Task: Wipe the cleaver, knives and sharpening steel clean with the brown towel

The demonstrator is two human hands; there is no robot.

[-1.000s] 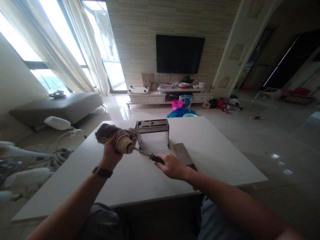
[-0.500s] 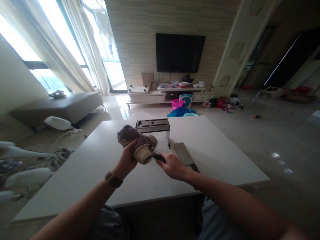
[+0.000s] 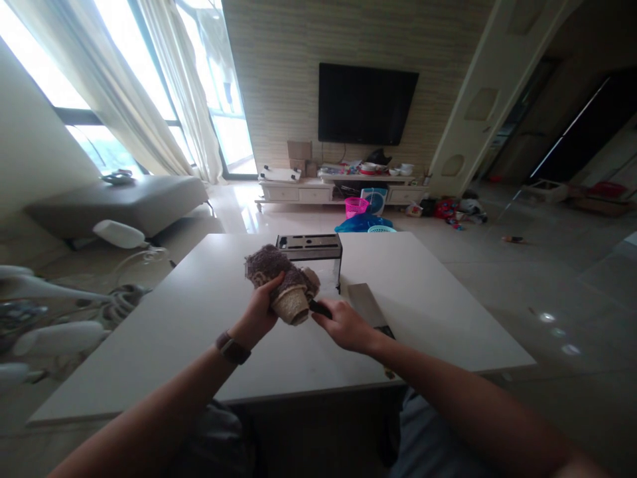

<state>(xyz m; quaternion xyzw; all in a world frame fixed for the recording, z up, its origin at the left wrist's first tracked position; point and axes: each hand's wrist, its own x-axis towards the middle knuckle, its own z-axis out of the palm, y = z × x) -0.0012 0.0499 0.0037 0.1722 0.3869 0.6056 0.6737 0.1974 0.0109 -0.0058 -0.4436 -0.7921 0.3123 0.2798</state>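
Head view: grips fuzzy brown bundle [image 3: 292, 279] in left hand [image 3: 260, 311] above white table [image 3: 423, 292], clutches black handle [image 3: 321, 309] in right hand [image 3: 349, 326]. Hides shaft behind or inside bundle, can't tell which; seen bare a second ago, with bundle farther left.

Bunched grey-brown and beige cloth [image 3: 293, 287], tilted in mid-air, black tool handle [image 3: 320, 308] beside it

The bulky, fuzzy cloth bundle [image 3: 294, 279] is purplish grey, turning cream at its rolled near end; on its right, the slim tool handle [image 3: 322, 308] is black. Beyond, the boxy metal stand [image 3: 309, 245] shows silver with black slots. The flat, broad blade [image 3: 365, 302] at right is grey, the smooth counter [image 3: 438, 325] plain white, the far wall [image 3: 279, 86] beige-striped.
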